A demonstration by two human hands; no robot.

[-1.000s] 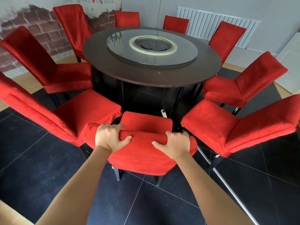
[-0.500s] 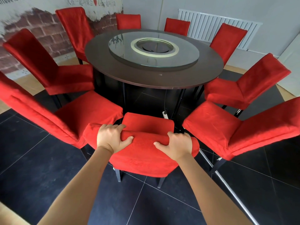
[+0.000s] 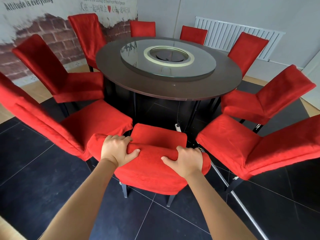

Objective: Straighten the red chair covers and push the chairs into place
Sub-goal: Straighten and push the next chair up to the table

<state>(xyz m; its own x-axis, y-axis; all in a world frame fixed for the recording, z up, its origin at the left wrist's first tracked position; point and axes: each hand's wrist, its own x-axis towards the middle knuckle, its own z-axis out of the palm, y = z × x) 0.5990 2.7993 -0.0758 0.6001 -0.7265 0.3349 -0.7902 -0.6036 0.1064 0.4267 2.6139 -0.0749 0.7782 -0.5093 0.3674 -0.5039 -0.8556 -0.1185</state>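
Directly in front of me stands a chair in a red cover (image 3: 152,168), its back toward me and its seat pointing at the round dark table (image 3: 169,90). My left hand (image 3: 117,149) grips the top of the backrest near its left end, fingers curled over the far side and thumb on the near side. My right hand (image 3: 186,159) grips the same top edge further right in the same way. The front of the seat lies short of the table's rim.
Several other red-covered chairs ring the table; the nearest are at my left (image 3: 69,129) and right (image 3: 251,149), close beside the held chair. A glass turntable (image 3: 166,66) tops the table. A metal rod (image 3: 242,203) lies on the dark tiled floor at right. A radiator (image 3: 233,37) hangs behind.
The view has tilted up a little, so the table and chairs sit lower in frame. Both hands keep the same grip on the backrest; the chair's position hardly changes.
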